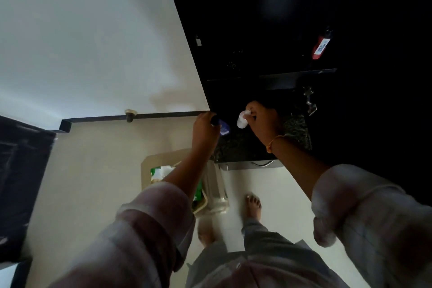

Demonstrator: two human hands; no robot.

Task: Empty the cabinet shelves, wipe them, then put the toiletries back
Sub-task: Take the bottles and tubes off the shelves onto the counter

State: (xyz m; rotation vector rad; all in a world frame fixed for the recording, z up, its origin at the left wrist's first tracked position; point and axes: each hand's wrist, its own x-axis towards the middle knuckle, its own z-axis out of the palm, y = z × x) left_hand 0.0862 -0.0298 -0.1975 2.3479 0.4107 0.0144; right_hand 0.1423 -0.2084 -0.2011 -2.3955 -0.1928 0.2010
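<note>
My left hand [204, 127] grips a dark blue bottle [223, 128] by its black cap, just left of the dark cabinet. My right hand [263, 121] holds a small white bottle [242, 120] next to it, above a speckled dark counter [297, 131]. Both hands are raised close together in front of the cabinet's lower shelf [275, 83]. A red bottle with a white label [321, 48] stands on a higher shelf to the right. The cabinet's inside is very dark and most of it cannot be made out.
A beige bin [149, 163] with green and white packaging stands on the pale floor below my left arm. A metal tap [309, 100] sticks out by the counter. A white wall fills the left, with a dark door [21, 182] at far left. My bare feet are below.
</note>
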